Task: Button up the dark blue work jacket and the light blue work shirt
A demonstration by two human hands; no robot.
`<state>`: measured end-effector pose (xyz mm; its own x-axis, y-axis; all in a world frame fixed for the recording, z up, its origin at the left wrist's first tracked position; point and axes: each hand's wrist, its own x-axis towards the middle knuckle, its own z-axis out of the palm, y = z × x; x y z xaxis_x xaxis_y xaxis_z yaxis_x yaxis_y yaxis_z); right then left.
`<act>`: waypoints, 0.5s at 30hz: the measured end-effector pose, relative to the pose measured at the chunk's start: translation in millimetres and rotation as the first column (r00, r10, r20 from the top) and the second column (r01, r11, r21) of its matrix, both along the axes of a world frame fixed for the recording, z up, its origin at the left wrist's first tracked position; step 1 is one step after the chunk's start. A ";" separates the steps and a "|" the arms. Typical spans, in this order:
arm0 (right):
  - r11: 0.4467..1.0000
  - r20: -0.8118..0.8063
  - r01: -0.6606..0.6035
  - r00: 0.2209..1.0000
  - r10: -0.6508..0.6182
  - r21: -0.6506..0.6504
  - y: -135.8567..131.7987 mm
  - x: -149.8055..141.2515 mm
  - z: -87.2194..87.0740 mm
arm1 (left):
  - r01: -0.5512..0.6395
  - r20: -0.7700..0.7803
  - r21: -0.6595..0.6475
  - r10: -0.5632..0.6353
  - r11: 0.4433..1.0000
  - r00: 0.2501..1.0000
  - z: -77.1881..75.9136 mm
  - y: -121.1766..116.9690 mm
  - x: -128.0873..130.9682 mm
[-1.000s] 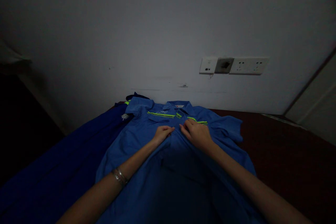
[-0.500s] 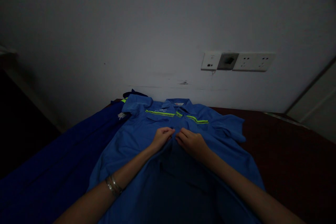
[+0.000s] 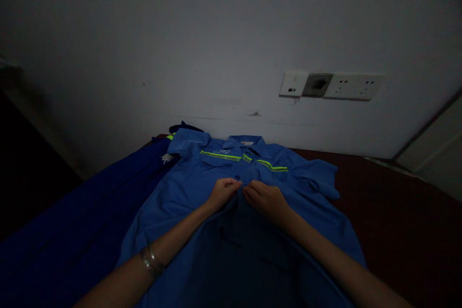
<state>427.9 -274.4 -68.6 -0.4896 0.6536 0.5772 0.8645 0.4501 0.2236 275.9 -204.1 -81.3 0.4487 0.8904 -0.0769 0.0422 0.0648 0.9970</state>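
Note:
A blue short-sleeved shirt (image 3: 169,197) with yellow-green reflective strips across the chest lies spread out, its collar toward the wall. Below the strips, my left hand (image 3: 223,193) pinches one front edge of the shirt. Close beside it, my right hand (image 3: 266,198) pinches the opposite front edge, the fingertips almost meeting. Under the hands the front hangs apart, and the darker inside of the shirt shows. Whether a button sits between the fingers is too dark and small to make out. Bracelets (image 3: 151,261) circle my left wrist.
A darker blue garment (image 3: 86,216) lies to the left, partly under the shirt's sleeve. The dark red-brown table (image 3: 393,221) runs up to a grey wall (image 3: 144,33). A row of sockets and switches (image 3: 352,87) is set in the wall at the right.
Both hands stay pinched on the shirt's front edges and have shifted very slightly downward. The view has tilted a little; the shirt otherwise lies as before.

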 end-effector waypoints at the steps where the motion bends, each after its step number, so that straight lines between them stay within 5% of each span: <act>1: 1.000 -0.005 -0.009 1.000 0.009 0.008 -0.1 -0.3 -0.1 | -0.010 -0.004 -0.001 0.010 1.000 1.000 0.8 -0.7 0.2; 15: 0.993 -0.009 -0.105 0.994 0.106 0.061 0.4 -0.1 -5.2 | -0.057 0.047 -0.095 0.062 0.994 0.997 -2.8 -5.0 -1.9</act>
<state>427.8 -274.0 -73.8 -0.5466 0.5625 0.6203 0.8158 0.5249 0.2429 274.0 -209.1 -84.1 0.4004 0.9056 -0.1398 -0.0137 0.1584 0.9873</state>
